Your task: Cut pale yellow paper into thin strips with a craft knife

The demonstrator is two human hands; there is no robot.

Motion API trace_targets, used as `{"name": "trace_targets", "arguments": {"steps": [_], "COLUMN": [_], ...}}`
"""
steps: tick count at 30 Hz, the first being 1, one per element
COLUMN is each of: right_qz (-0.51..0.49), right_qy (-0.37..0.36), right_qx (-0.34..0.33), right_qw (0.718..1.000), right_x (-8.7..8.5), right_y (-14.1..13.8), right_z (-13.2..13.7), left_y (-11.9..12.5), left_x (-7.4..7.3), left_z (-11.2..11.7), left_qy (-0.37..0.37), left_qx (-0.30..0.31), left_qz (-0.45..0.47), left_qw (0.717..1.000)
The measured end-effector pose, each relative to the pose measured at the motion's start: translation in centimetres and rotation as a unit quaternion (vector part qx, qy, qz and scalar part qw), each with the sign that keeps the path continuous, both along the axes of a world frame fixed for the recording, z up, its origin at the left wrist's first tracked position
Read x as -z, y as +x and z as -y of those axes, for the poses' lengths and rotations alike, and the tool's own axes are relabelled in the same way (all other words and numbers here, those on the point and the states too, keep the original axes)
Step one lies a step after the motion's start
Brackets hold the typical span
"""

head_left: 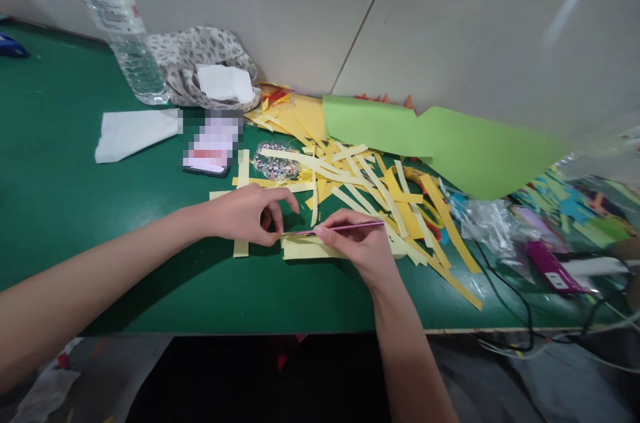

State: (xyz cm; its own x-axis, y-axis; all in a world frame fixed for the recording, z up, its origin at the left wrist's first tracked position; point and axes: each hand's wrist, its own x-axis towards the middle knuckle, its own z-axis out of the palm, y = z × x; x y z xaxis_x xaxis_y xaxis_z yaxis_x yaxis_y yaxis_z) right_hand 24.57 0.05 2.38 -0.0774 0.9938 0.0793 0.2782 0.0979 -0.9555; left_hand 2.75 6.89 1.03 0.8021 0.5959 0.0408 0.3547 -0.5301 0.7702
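Note:
My right hand (357, 243) is closed around a slim purple pointed tool (363, 226), held nearly level with its tip to the left. At that tip, my left hand (250, 215) pinches with thumb and a finger; what lies between them is too small to make out. Its forefinger arches free above. Under my right hand lies a pale yellow folded paper strip (310, 248). Left of it, pale yellow strips form a cross (241, 248), partly hidden by my left hand. Just beyond my hands is a clear bag of small shiny beads or gems (275, 162).
Yellow paper strips (390, 193) are heaped beyond my right hand, before a green paper sheet (490, 150). A phone (213, 143), white tissue (135, 133), water bottle (135, 56) and patterned cloth (200, 43) stand back left. Cables (510, 290) and a purple box-like device (553, 266) lie right.

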Motion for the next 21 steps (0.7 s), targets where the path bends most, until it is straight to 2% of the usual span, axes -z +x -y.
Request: {"name": "trace_targets", "arguments": {"steps": [7,12,21], "right_qz": [0.009,-0.001,-0.005], "right_qy": [0.021,0.022,0.03], "right_qx": [-0.01,0.015,0.003], "right_qw": [1.0,1.0,1.0], "right_x": [0.0,0.2,0.1], "right_y": [0.4,1.1,0.2], "right_z": [0.2,0.5,0.5], "left_y": [0.0,0.1,0.1], "left_x": [0.2,0.1,0.0], "left_z": [0.0,0.0,0.0], "left_qy": [0.004,0.006,-0.023], "left_qx": [0.001,-0.008,-0.016], "left_qz": [-0.001,-0.005,0.004], "left_qw": [1.0,1.0,1.0]}}
